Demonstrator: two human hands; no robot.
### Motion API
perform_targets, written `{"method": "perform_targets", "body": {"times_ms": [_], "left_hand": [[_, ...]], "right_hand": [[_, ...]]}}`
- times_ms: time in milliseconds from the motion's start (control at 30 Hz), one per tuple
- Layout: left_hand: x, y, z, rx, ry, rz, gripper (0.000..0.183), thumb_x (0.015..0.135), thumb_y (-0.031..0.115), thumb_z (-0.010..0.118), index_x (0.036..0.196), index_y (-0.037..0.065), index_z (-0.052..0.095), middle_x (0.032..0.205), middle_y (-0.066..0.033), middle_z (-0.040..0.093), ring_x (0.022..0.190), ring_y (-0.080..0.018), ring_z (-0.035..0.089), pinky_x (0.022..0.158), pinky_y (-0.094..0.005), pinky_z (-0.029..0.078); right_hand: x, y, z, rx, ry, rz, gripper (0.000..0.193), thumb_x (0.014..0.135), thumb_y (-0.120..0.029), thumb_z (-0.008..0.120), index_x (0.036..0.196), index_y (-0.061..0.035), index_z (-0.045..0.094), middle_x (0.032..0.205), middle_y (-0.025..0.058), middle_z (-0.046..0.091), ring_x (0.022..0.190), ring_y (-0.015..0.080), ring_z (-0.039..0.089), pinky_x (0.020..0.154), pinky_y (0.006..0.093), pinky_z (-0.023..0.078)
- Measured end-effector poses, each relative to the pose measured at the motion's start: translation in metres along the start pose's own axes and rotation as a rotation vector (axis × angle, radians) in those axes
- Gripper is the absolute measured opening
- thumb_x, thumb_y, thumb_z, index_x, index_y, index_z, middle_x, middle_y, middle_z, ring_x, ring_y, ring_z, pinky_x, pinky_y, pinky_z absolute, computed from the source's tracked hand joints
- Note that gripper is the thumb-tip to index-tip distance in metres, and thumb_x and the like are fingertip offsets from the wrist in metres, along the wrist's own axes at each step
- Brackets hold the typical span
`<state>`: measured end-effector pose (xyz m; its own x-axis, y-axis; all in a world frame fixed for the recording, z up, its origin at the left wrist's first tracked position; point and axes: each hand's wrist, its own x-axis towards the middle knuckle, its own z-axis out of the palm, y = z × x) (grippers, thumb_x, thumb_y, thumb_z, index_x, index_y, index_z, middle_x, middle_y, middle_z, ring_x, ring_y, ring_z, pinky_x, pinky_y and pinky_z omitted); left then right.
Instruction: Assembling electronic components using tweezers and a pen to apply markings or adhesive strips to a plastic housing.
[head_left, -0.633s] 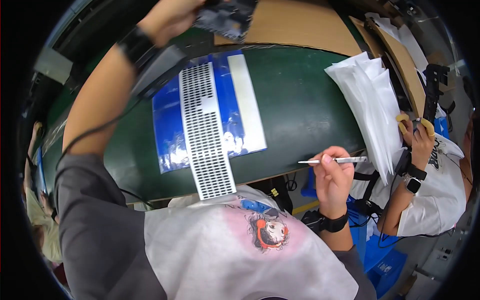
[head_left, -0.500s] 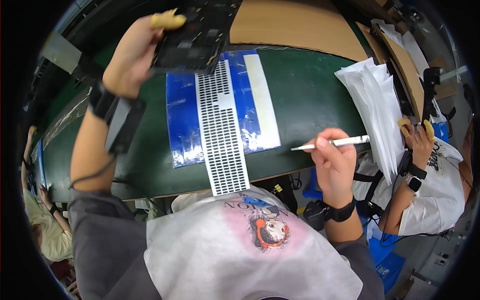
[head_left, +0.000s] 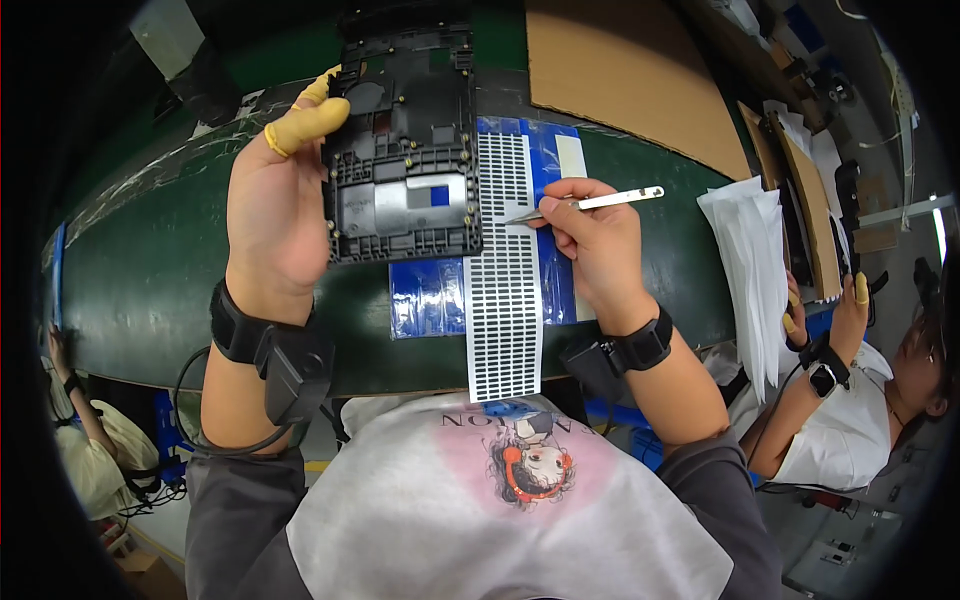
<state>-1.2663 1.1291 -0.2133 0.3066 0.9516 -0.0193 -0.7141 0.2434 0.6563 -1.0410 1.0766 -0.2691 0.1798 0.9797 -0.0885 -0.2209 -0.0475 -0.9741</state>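
Note:
My left hand [head_left: 275, 215], with yellow finger cots on the thumb and a finger, grips the left edge of a black plastic housing [head_left: 400, 130] and holds it up over the table. The housing has ribs, small brass-coloured dots and a square cut-out low down. A white sheet with rows of small black stickers [head_left: 503, 320] lies on a blue, glossy wrapped pad [head_left: 430, 305], partly hidden behind the housing. In my right hand [head_left: 608, 255] are metal tweezers [head_left: 608, 199], pinched between thumb and fingers. Their tips point left at the bare patch of the sticker sheet; contact cannot be made out.
A green table [head_left: 150, 290] carries everything. Brown cardboard [head_left: 620, 90] lies at the back right, and a stack of white sheets [head_left: 745, 270] stands nearer on the right. A co-worker [head_left: 835, 420] works at the far right; another person's arm shows at the left edge.
My left hand has brought the housing nearer and turned it more upright. My right hand has moved left and up with the tweezers, whose tips are now over the sticker sheet.

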Motion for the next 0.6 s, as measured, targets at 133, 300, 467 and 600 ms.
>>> {"method": "perform_targets", "body": {"times_ms": [133, 300, 467, 600], "left_hand": [[-0.004, -0.004, 0.006, 0.094, 0.067, 0.04, 0.038, 0.076, 0.003, 0.045, 0.114, 0.002, 0.039, 0.1, -0.0071, 0.051, 0.089, -0.0161, 0.052, 0.079, -0.0297, 0.044], [0.0, -0.018, 0.003, 0.098, 0.03, 0.051, 0.03, 0.085, 0.016, 0.045, 0.113, 0.005, 0.04, 0.102, -0.0036, 0.051, 0.092, -0.0125, 0.05, 0.079, -0.0282, 0.043], [0.006, -0.029, 0.004, 0.174, 0.087, 0.042, 0.03, 0.087, 0.018, 0.042, 0.114, 0.004, 0.04, 0.101, -0.0049, 0.052, 0.092, -0.0132, 0.051, 0.077, -0.0289, 0.045], [0.009, -0.034, 0.0, 0.13, 0.109, -0.049, 0.031, 0.088, 0.02, 0.04, 0.114, 0.004, 0.039, 0.099, -0.0057, 0.053, 0.086, -0.0143, 0.055, 0.072, -0.0283, 0.049]], "right_hand": [[0.002, 0.002, 0.0, -0.061, 0.029, -0.01, 0.014, 0.072, 0.002, 0.057, 0.085, 0.0037, 0.054, 0.066, 0.0059, 0.057, 0.054, 0.0054, 0.051, 0.045, 0.0144, 0.033], [0.002, 0.004, 0.004, -0.072, 0.03, -0.059, 0.013, 0.071, 0.003, 0.057, 0.084, 0.0049, 0.056, 0.065, 0.0046, 0.057, 0.054, 0.0053, 0.051, 0.047, 0.0152, 0.035], [0.001, 0.006, -0.001, -0.032, 0.032, -0.063, 0.015, 0.072, 0.003, 0.057, 0.086, 0.005, 0.055, 0.064, 0.0062, 0.057, 0.052, 0.0045, 0.047, 0.045, 0.015, 0.033], [-0.001, -0.007, -0.007, 0.16, 0.024, -0.052, 0.019, 0.073, 0.001, 0.057, 0.091, 0.005, 0.053, 0.067, 0.0082, 0.058, 0.049, 0.0036, 0.042, 0.044, 0.0151, 0.03]]}}
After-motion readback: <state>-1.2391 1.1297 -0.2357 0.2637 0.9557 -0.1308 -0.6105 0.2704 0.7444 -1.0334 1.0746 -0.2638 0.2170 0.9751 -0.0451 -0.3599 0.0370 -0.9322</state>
